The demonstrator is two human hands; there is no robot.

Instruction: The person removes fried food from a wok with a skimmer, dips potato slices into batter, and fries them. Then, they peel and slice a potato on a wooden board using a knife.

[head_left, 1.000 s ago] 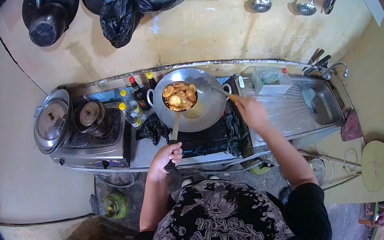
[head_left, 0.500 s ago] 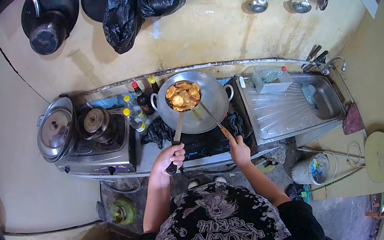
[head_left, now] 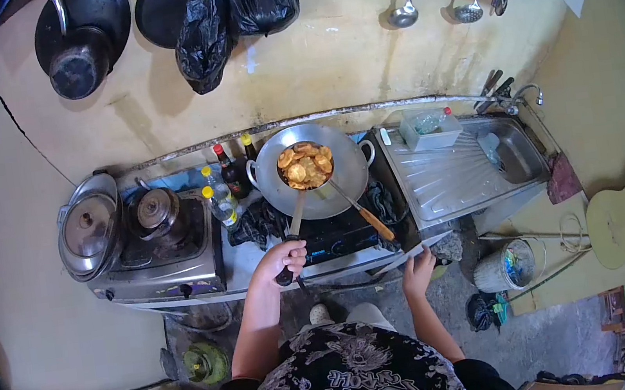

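Observation:
My left hand (head_left: 285, 258) grips the dark handle of a round skimmer (head_left: 306, 166) loaded with golden fried slices, held over the steel wok (head_left: 347, 173) on the black stove (head_left: 334, 237). A spatula with an orange handle (head_left: 374, 223) lies propped in the wok, its handle pointing toward me, with no hand on it. My right hand (head_left: 419, 269) hangs below the counter's front edge, fingers apart and holding nothing.
Left of the wok stand sauce and oil bottles (head_left: 225, 176), a kettle (head_left: 157, 210) and a lidded pot (head_left: 88, 227). A steel sink (head_left: 517, 156) lies to the right. Ladles (head_left: 403, 13) hang on the wall. A bucket (head_left: 507, 265) and green gas cylinder (head_left: 207, 362) sit on the floor.
My right hand let go of the spatula, leaving it resting in the wok, and dropped back below the counter edge. The left hand keeps holding the loaded skimmer over the wok.

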